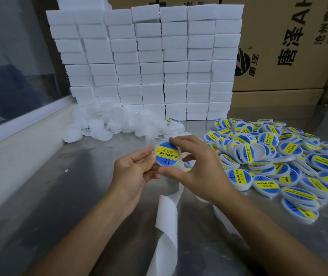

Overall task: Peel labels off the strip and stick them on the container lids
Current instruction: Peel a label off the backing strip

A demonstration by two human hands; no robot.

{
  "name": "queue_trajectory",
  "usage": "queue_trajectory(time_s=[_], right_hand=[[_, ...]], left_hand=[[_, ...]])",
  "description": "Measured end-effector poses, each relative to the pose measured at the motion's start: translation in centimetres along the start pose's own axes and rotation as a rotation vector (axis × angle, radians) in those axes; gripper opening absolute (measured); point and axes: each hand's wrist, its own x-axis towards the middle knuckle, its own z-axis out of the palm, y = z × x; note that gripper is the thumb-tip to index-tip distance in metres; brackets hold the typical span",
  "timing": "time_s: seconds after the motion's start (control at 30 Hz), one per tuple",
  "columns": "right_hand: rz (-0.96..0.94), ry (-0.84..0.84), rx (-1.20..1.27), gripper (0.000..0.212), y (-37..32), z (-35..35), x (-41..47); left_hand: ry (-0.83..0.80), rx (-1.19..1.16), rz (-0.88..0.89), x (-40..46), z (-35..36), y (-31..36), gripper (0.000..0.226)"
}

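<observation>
A round white lid (167, 155) with a blue and yellow "SOLDERING PASTE" label on it is held up over the metal table (63, 196). My left hand (134, 172) grips its left edge. My right hand (195, 166) pinches it from the right, index finger on the top rim and thumb at the bottom. A white backing strip (166, 222) curls down from under my hands toward the table's front edge. More labels on the strip (160, 138) show just behind the lid.
A heap of labelled lids (282, 162) covers the right side of the table. Plain white lids (115, 124) lie piled at the back left, before a wall of stacked white boxes (151, 62). Cardboard cartons (286, 48) stand at the back right.
</observation>
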Motion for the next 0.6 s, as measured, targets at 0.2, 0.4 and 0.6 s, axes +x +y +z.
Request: queue_trajectory(time_s=[0.2, 0.4, 0.6], right_hand=[[-0.051, 0.007, -0.138, 0.051, 0.3, -0.7, 0.1], [0.105, 0.192, -0.301, 0.028, 3.3, -3.8, 1.2], [0.427, 0.369, -0.606, 0.024, 8.1, -7.7, 0.5]], left_hand=[[-0.076, 0.033, 0.004, -0.2, 0.1, -0.1, 0.02], [-0.022, 0.565, 0.226, -0.2, 0.1, -1.8, 0.027], [-0.205, 0.976, 0.29, -0.7, 0.0, -3.1, 0.075]])
